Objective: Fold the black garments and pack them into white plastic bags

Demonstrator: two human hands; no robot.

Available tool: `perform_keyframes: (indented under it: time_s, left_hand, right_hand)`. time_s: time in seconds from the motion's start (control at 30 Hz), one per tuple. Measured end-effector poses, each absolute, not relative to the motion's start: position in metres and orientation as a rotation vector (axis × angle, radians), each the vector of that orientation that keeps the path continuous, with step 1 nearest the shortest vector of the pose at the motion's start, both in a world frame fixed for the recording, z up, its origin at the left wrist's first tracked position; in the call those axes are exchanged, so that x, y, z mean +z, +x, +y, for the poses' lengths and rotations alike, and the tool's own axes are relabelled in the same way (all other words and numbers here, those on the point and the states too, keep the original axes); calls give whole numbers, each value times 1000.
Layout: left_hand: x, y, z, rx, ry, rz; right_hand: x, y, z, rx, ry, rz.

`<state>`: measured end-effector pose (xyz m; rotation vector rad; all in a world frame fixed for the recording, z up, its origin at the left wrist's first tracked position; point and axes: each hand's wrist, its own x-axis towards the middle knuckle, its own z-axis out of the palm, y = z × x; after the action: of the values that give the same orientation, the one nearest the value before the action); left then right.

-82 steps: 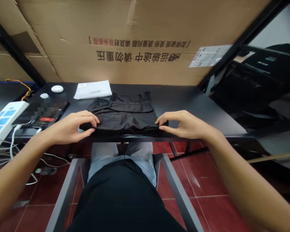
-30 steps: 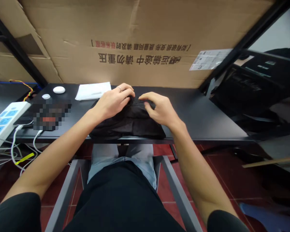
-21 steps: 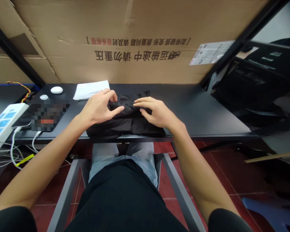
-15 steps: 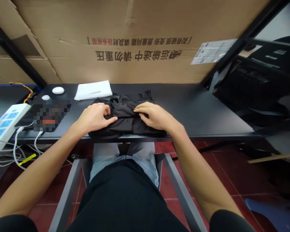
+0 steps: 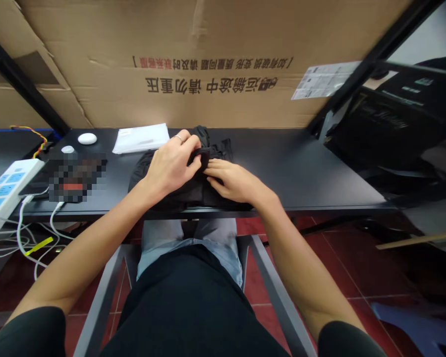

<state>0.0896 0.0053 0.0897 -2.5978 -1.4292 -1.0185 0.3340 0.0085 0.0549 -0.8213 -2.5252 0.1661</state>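
1. Black cloth (image 5: 198, 196), soft and rumpled, lay bunched along the near edge of the dark desk (image 5: 301, 173).
2. My left hand (image 5: 176, 161) pinched a raised fold; my right hand (image 5: 232, 179) lay against it, whether gripping I couldn't tell.
3. A white packet (image 5: 141, 138) lay just beyond.
4. Printed cardboard (image 5: 223, 39) stood behind, red floor tiles (image 5: 319, 267) below.
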Motion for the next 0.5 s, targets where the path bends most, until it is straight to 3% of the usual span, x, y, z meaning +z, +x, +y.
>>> perform_keyframes:
  time_s: [0.23, 0.37, 0.5]
  left_hand:
    - [70, 115, 7, -1052, -2886, -1148]
    - [67, 101, 9, -1070, -2673, -1505]
    - [68, 91, 21, -818, -2615, -1969]
  right_hand:
    - [67, 384, 10, 98, -970, -2163]
    - [61, 386, 16, 186, -929, -2352]
    - [50, 385, 22, 239, -946, -2412]
